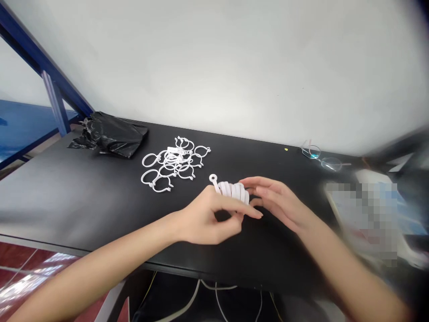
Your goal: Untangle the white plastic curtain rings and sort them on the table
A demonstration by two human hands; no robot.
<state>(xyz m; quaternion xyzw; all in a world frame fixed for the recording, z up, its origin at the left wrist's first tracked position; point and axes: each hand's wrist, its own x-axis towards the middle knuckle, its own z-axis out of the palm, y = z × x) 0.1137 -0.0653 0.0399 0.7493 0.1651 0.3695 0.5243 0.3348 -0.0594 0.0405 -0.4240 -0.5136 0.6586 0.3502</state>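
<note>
My left hand (214, 219) is closed around a white coil (233, 191) of thick, band-like loops, held just above the black table. At the coil's left end a short stem with a small round eyelet (213, 178) sticks out past my knuckles. My right hand (278, 199) is at the coil's right end, its fingers curved and apart. Its fingertips are at the last loops; whether they press on them I cannot tell. Farther back lies a loose pile of white plastic rings (172, 162), several with small clip-like ends.
A crumpled black plastic bag (117, 134) lies at the back left of the black table (83, 192). Eyeglasses (321, 158) rest at the back right, near a blurred, partly pixelated package (368, 219). A white wall stands behind, a blue metal frame (55, 85) at left. Cables (191, 304) hang below the front edge.
</note>
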